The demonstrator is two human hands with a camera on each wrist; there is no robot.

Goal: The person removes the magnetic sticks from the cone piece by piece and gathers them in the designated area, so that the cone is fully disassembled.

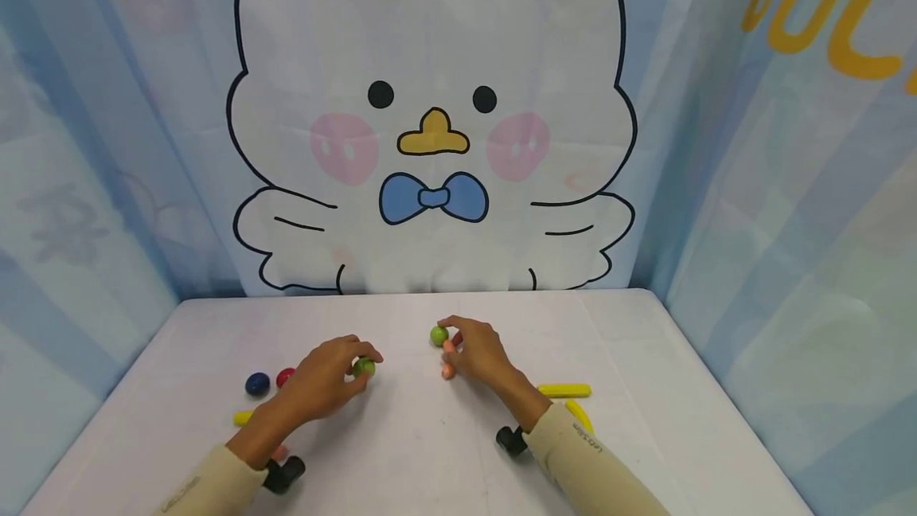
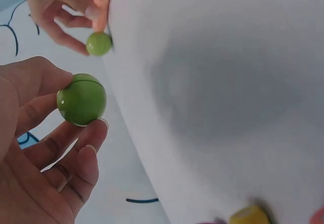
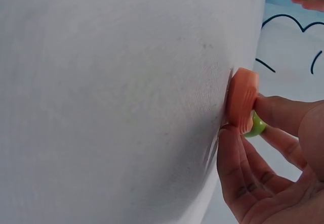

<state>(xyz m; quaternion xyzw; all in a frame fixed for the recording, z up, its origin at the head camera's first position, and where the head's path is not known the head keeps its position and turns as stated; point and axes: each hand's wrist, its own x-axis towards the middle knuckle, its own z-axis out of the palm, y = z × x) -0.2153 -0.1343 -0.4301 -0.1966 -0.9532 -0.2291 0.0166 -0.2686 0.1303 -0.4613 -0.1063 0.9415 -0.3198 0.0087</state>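
My left hand point(image 1: 322, 379) pinches a glossy green ball point(image 2: 83, 100) between thumb and fingertips, held up above the white table point(image 1: 444, 460). A thin seam runs round this ball in the left wrist view. To the right, my right hand point(image 1: 485, 353) is low at the tabletop, with thumb and fingers about a short orange stick point(image 3: 244, 100) with ridged sides. A second green ball point(image 1: 439, 335) sits at the far end of the stick, and the index fingertip touches it. In the right wrist view the stick partly hides this ball.
A dark blue ball point(image 1: 258, 385), a red ball point(image 1: 285, 377) and a yellow piece point(image 1: 242, 418) lie around my left forearm, which partly covers them. A straight yellow stick point(image 1: 564, 390) and a curved yellow piece point(image 1: 579, 414) lie beside my right wrist. A printed curtain point(image 1: 430, 253) hangs behind the table.
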